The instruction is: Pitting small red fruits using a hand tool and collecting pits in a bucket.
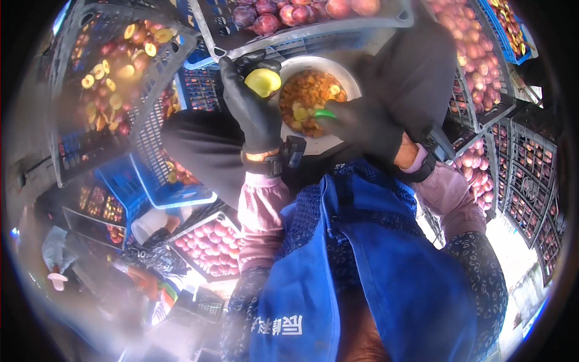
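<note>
My left hand (252, 114), in a black glove, holds a cut plum (263, 82) with its yellow flesh facing up, just left of a white bucket. The gloved right hand (369, 125) is closed on a small green tool (324, 113) over the bucket's right side. Only the green part of that tool shows; its working end cannot be made out. Inside the round white bucket (353, 81) lie many brownish-orange plum pits and scraps. The bucket stands between my legs.
A crate of whole plums (301, 35) stands directly ahead. To the left, a dark crate (60, 136) contains halved plums, with a blue crate (181, 198) below. More crates of plums (479, 72) line the right. Another person's sleeve (158, 248) shows at lower left.
</note>
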Motion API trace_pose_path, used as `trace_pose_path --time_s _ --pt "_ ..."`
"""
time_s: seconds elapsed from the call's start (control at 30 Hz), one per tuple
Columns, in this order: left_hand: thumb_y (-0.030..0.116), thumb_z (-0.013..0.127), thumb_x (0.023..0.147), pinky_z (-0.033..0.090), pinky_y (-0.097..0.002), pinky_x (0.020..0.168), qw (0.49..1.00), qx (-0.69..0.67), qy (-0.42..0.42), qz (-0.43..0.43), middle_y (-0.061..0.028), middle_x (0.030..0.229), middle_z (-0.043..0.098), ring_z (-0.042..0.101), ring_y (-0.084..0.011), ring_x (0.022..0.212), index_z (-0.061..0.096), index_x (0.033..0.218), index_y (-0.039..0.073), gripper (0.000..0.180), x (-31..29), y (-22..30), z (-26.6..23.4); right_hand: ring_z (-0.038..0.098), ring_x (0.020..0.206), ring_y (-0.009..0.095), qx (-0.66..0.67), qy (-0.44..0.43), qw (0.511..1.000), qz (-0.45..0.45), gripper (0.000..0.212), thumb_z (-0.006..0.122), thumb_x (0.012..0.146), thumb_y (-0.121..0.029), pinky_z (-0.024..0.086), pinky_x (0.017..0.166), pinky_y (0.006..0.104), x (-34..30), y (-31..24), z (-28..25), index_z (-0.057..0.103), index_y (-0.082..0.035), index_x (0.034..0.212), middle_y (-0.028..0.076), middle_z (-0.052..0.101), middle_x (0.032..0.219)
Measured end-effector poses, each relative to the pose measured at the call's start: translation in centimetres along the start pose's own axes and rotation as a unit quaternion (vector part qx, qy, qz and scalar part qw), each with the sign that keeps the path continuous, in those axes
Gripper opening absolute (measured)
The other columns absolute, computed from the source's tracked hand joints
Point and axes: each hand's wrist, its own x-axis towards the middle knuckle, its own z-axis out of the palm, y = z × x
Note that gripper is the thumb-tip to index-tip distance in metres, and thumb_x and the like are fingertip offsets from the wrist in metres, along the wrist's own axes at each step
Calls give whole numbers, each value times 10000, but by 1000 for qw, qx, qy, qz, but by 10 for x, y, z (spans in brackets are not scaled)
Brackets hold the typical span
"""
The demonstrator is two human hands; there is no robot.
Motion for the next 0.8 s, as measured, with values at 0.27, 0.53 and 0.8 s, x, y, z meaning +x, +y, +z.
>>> trace_pose_path --time_s 0.27,0.53,0.8 --pt "151 332 1011 482 -304 687 938 262 181 141 -112 817 636 606 -185 745 589 970 -65 339 18 -12 -91 604 527 333 -166 58 984 12 294 642 847 -368 467 496 461 2 3 20 579 -101 740 132 592 586" --pt "197 703 833 455 -322 847 910 277 255 -174 -141 1133 565 570 -219 990 560 1204 -26 455 22 -79 -240 612 549 351 -133 -13 990 44 286 641 854 -353 467 507 460 12 -7 24 593 -80 788 157 598 597" --pt "205 712 750 462 -438 865 922 379 69 44 -227 1141 592 568 -406 1024 517 1259 16 577 148 -208 -221 626 590 374 -95 -35 988 118 271 635 866 -336 487 539 468 21 -11 23 611 -66 850 184 618 646"
